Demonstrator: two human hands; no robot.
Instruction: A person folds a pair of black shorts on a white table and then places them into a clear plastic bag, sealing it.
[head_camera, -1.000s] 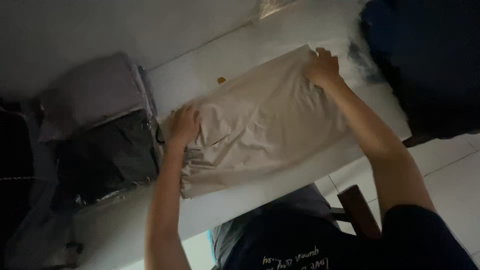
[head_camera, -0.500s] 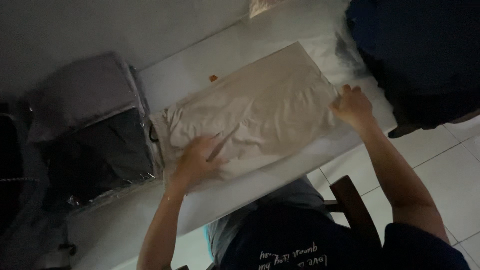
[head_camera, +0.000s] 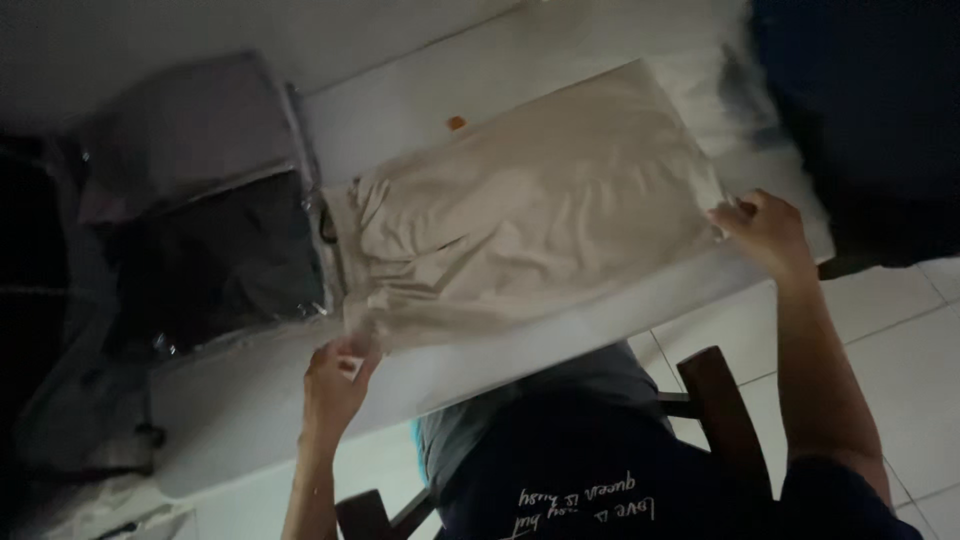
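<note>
A beige garment (head_camera: 530, 215), of thin woven cloth, lies folded into a rough rectangle on a white table (head_camera: 560, 330). Its long axis runs from about 8 o'clock to 2 o'clock across the frame. The end toward 8 o'clock is gathered and rumpled like a waistband; the end toward 2 o'clock lies smooth and flat, with a straight edge.

The left hand (head_camera: 335, 385), at 7 o'clock from the garment, pinches the gathered corner between thumb and fingers at the near table edge. The right hand (head_camera: 765, 232), at 4 o'clock from the garment, is curled closed on the smooth near corner, knuckles up.

A small orange speck (head_camera: 456, 123) sits on the tabletop just beyond the far long edge of the cloth. At 9 o'clock from the garment lies a flat dark package in glossy clear plastic wrap (head_camera: 215, 260), and a flat grey folded cloth (head_camera: 190, 135) lies just beyond it, toward 10 o'clock. A dark blue fabric mass (head_camera: 870, 110) fills the 2 o'clock corner. Below the table edge, a dark wooden chair (head_camera: 720, 400) stands on pale floor tiles (head_camera: 900, 310).
</note>
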